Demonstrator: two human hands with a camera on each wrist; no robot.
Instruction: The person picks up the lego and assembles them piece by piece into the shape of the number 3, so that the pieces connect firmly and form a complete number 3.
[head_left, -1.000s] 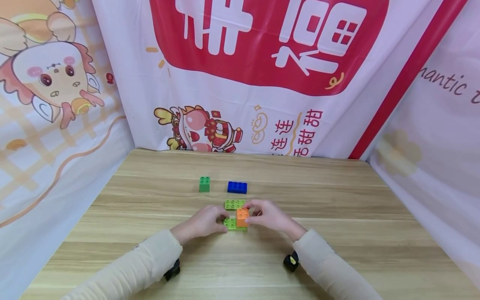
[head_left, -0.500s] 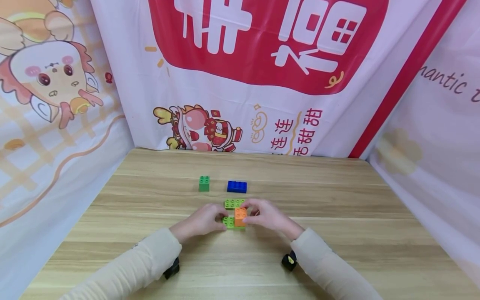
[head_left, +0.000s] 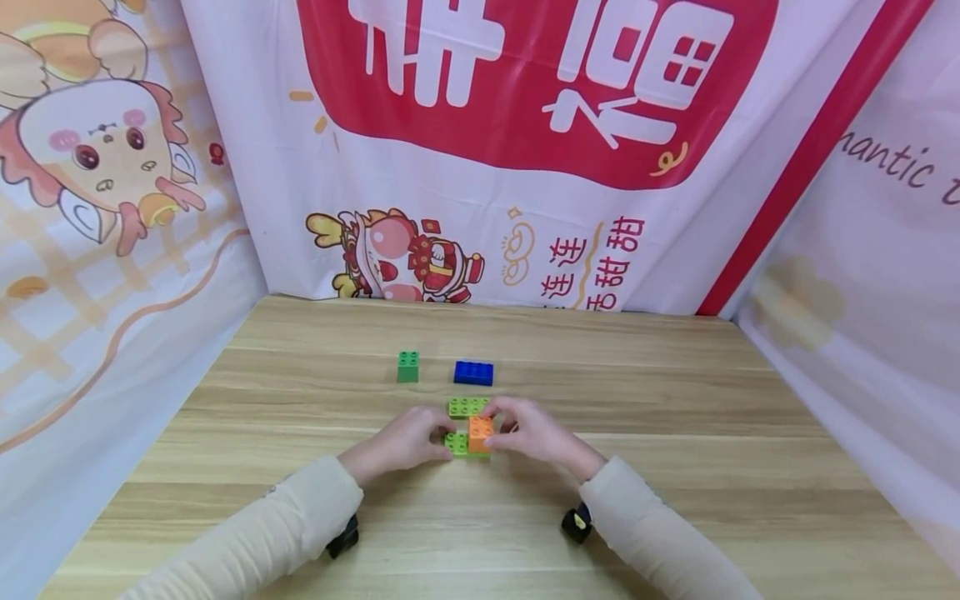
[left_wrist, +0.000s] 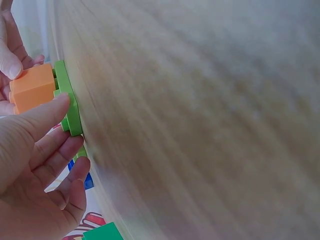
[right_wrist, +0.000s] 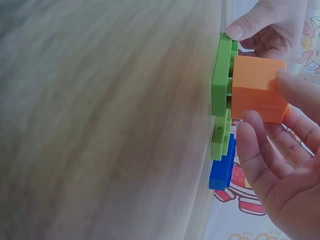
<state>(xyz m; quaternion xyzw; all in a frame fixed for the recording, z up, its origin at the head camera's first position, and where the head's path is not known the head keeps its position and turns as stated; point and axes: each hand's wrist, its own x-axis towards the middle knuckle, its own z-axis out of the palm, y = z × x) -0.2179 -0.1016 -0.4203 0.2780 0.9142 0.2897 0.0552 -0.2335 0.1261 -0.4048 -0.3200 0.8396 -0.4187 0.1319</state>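
Right grip (head_left: 536, 431) around orange brick (head_left: 481, 433)

The orange block (head_left: 481, 433), nearly cube-shaped with four studs on top, stands upright over the right half of the longer, low lime-green brick (head_left: 456, 444). A narrow band of studs shows between the two, so the block is not pressed fully down. The right hand (head_left: 534, 429) pinches the block between thumb and fingers on its sides. The lime-green brick lies flat on the wood-grain tabletop (head_left: 645, 508), studs up, its long side running left to right; its left half is uncovered, and the left hand (head_left: 408, 437) holds it at that end.
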